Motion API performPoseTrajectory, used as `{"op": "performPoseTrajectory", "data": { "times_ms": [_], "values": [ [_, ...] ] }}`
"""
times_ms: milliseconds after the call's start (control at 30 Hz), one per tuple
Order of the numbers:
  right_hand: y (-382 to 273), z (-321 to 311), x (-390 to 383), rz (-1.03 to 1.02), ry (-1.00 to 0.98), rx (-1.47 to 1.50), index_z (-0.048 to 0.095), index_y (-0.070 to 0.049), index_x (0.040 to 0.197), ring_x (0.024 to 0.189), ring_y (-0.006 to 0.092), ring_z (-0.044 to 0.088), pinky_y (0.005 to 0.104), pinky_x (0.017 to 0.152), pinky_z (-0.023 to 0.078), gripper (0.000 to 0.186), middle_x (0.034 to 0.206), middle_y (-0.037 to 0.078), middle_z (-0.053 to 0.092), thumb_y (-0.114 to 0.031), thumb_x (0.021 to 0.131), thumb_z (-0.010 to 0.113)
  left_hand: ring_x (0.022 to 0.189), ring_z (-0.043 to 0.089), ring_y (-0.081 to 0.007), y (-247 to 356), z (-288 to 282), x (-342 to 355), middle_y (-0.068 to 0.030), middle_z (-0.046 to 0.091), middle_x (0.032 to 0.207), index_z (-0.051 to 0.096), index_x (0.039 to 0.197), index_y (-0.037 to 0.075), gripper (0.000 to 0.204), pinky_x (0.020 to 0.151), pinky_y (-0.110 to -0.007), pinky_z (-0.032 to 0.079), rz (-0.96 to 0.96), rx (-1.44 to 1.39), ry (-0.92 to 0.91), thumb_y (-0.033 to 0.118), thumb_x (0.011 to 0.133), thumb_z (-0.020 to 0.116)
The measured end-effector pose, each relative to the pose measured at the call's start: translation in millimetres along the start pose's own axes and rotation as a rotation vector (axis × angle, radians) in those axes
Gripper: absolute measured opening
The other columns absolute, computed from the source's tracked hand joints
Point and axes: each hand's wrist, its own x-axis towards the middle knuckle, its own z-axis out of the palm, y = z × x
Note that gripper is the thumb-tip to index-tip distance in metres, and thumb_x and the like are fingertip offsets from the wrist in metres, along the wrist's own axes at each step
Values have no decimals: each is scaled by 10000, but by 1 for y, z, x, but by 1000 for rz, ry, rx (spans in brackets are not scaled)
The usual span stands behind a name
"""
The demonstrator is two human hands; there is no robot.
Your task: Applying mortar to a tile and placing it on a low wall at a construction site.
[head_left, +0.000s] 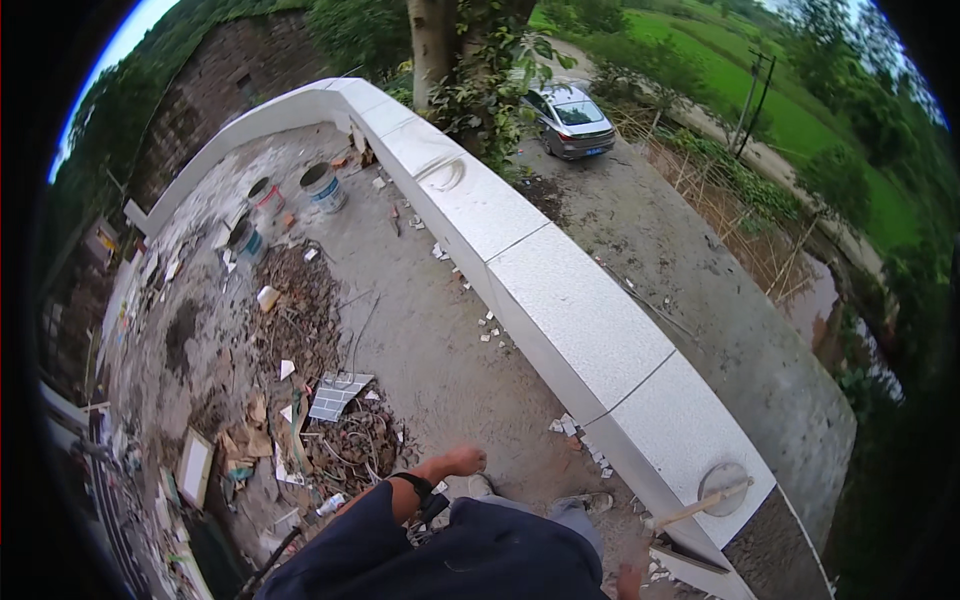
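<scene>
My left hand (462, 461) hangs over the concrete floor, its fingers curled in, with nothing showing in them. There is a dark band on that wrist. My right hand (628, 582) shows only in part at the lower edge, beside the near end of the low wall; its fingers are hard to make out. Close to it is a dark flat piece (690, 558) against the wall's inner side; whether I touch it, I cannot tell. On the wall top, a wooden-handled tool (703, 503) lies across a round grey disc (722, 480).
Pale slabs cap the curving low wall (590, 305). Buckets (322, 188) stand far left. Rubble (300, 320), a tiled board (340, 396) and tile scraps litter the floor (450, 380). Beyond the wall are a tree (435, 50) and a parked grey car (575, 120).
</scene>
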Motion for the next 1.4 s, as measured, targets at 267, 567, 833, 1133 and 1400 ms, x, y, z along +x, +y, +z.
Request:
{"op": "performPoseTrajectory", "data": {
  "times_ms": [267, 567, 833, 1133, 1400],
  "values": [
    [-95, 41, -66, -319, -125, -608, 598, 1, 1088, 762, 304, 639, 431, 637, 517, 346, 909, 168, 632, -290, 945, 479, 878, 659, -348, -226, 79, -108, -150, 697, 947, 705, 996, 65, 326, 789, -488, 528, -429, -7, -17, 318, 830, 583],
    [-221, 215, 2, -772, -610, -1310, 654, -9, 1024, 888, 364, 614, 487, 809, 472, 368, 985, 231, 649, -291, 968, 424, 925, 652, -384, -304, 180, -209, -199, 689, 964, 708, 946, 34, 337, 810, -468, 522, -597, -528, 360, 303, 797, 569],
    [-371, 470, 37, -380, -617, -1273, 652, 36, 862, 641, 264, 669, 384, 528, 554, 348, 806, 161, 669, -293, 900, 547, 822, 691, -325, -269, 237, -247, -170, 706, 864, 703, 897, 6, 515, 756, -422, 530, -566, -690, 280, 481, 874, 507],
    [-486, 645, 84, -727, -842, -1361, 674, -55, 911, 846, 363, 664, 432, 784, 516, 300, 867, 176, 690, -324, 887, 544, 832, 673, -338, -354, 85, -217, -129, 698, 876, 690, 1028, 107, 393, 719, -436, 535, -420, -229, 63, 336, 708, 681],
    [-680, 808, 148, -825, -682, -1376, 672, -38, 904, 955, 396, 630, 467, 827, 500, 345, 958, 208, 673, -328, 903, 484, 670, 676, -262, -505, -199, -179, -127, 684, 695, 719, 798, 45, 282, 665, -373, 525, -840, -1128, 715, 289, 825, 580]
  ]
}}
